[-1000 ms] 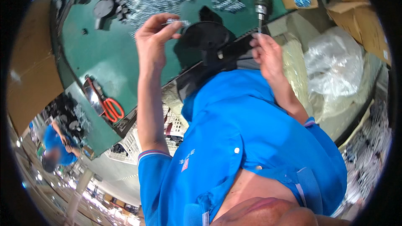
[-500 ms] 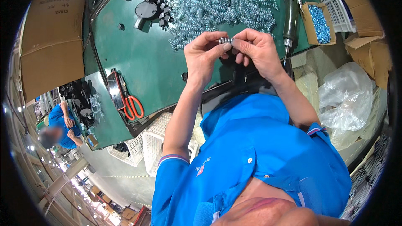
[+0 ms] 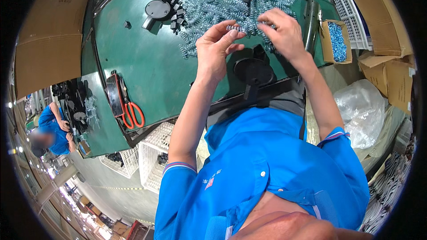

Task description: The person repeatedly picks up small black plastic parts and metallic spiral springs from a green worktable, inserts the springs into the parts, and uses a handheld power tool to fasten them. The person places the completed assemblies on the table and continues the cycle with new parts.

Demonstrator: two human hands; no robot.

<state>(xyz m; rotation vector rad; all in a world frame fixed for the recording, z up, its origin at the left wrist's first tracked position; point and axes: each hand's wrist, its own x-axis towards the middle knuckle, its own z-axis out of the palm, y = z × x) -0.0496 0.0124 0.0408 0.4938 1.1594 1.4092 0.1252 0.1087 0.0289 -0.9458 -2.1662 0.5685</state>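
The left hand [image 3: 213, 52] held one coil spring [image 3: 235, 29] between thumb and index finger, above the green tabletop [image 3: 147, 58] and at the near side of the spring pile [image 3: 218, 6]. The right hand [image 3: 285, 33] was positioned to the right of it, well apart from the held spring, with fingers bent and the gap to the thumb narrow; whether these fingers gripped a spring could not be told. A black disc-shaped part [image 3: 253, 72] with a stem was located on the near side of both hands, at the table's near edge. Further black parts [image 3: 158, 9] lay left of the pile. A cylindrical power screwdriver [image 3: 311, 22] and an open carton of blue screws [image 3: 336, 42] were situated to the right. Orange-handled scissors [image 3: 133, 115] lay near left, beside a phone [image 3: 114, 95].
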